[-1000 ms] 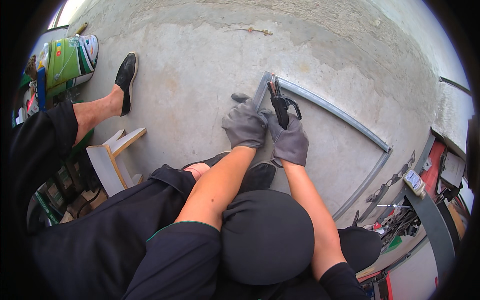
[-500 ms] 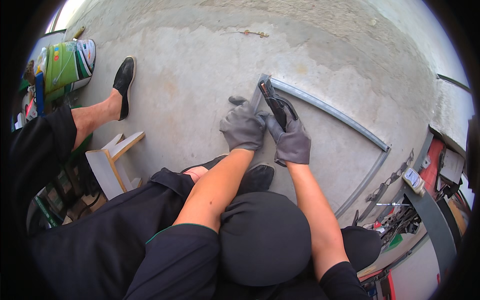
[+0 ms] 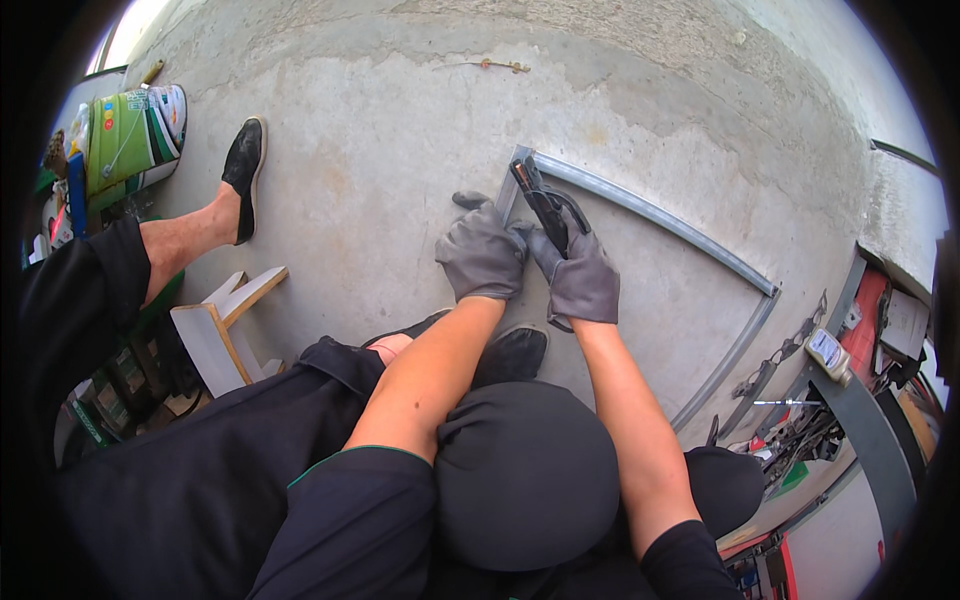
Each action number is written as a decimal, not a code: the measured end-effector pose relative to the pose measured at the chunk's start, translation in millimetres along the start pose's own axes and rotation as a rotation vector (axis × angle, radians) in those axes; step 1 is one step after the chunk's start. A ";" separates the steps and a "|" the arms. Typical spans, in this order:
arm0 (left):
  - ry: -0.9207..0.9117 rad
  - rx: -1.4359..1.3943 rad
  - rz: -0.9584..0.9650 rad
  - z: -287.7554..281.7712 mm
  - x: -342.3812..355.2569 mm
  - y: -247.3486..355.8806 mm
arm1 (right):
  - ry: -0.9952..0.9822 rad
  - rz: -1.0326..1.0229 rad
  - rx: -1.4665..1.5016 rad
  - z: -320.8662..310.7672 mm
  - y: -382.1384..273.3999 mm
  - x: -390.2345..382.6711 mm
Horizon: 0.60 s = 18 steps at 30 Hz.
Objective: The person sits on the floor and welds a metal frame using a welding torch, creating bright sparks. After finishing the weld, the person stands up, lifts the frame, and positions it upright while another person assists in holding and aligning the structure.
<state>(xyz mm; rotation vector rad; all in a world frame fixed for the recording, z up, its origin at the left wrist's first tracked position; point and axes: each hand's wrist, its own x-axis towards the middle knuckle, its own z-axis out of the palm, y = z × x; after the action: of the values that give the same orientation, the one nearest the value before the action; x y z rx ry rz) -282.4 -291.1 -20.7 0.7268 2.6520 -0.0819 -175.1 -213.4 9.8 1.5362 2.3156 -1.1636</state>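
My left hand (image 3: pixel 480 252), in a grey glove, is closed around the left bar of a thin metal frame (image 3: pixel 655 218) on the concrete floor. One gloved finger or thumb sticks out to the left. My right hand (image 3: pixel 584 280), gloved alike, grips a black welding electrode holder (image 3: pixel 545 205) with a copper-coloured jaw and a curved lever. Its jaw end is over the frame's far left corner; whether it touches the metal cannot be told. The two gloves nearly meet at the fingertips. The left bar's lower part is hidden behind my left hand.
At the left, another person's leg with a black slip-on shoe (image 3: pixel 244 170) reaches over the floor. A small white wooden stool (image 3: pixel 212 340) and a green bucket (image 3: pixel 128 145) stand there. At the right are a small bottle (image 3: pixel 828 355), scattered tools and a grey metal edge (image 3: pixel 872 440).
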 end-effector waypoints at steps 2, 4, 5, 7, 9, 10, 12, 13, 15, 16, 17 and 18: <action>0.011 -0.010 0.009 1.8 -0.3 -1.3 | -0.038 0.021 0.004 -3.5 -3.2 0.3; 0.047 0.059 0.032 3.0 1.0 -1.2 | -0.067 0.037 0.002 -5.0 -4.4 0.7; 0.065 0.093 0.041 3.2 1.0 -1.1 | -0.062 0.034 0.000 -4.2 -3.6 0.0; 0.081 0.111 0.047 5.3 -0.2 -1.9 | -0.051 0.029 -0.005 -2.1 -1.2 -1.5; 0.095 0.126 0.058 4.8 -0.6 -2.6 | -0.066 0.028 0.010 -3.2 -1.4 -2.8; 0.101 0.133 0.066 3.8 -1.1 -2.7 | -0.073 0.028 0.017 -3.7 -1.2 -3.4; -0.043 0.173 -0.023 7.4 7.5 -0.5 | -0.068 0.052 0.013 0.0 1.3 -3.3; 0.048 0.161 0.026 8.1 3.8 -2.6 | -0.066 0.064 0.011 2.5 3.1 -3.3; 0.109 0.140 0.071 11.2 3.2 -4.5 | -0.079 0.048 -0.050 -6.4 -4.5 -3.7; 0.139 0.145 0.084 12.0 1.8 -4.6 | -0.037 0.022 -0.002 -5.5 -2.9 -6.0; 0.169 0.153 0.090 10.4 -1.5 -5.4 | 0.001 -0.008 0.048 -3.8 -0.5 -9.4; 0.201 0.158 0.101 9.9 -2.1 -5.1 | 0.044 -0.036 0.096 -0.1 3.5 -10.1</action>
<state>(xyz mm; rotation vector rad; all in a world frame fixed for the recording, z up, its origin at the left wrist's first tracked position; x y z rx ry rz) -279.8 -298.1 -29.3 0.9651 2.8169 -0.2033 -167.4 -220.0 13.0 1.5734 2.3570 -1.2800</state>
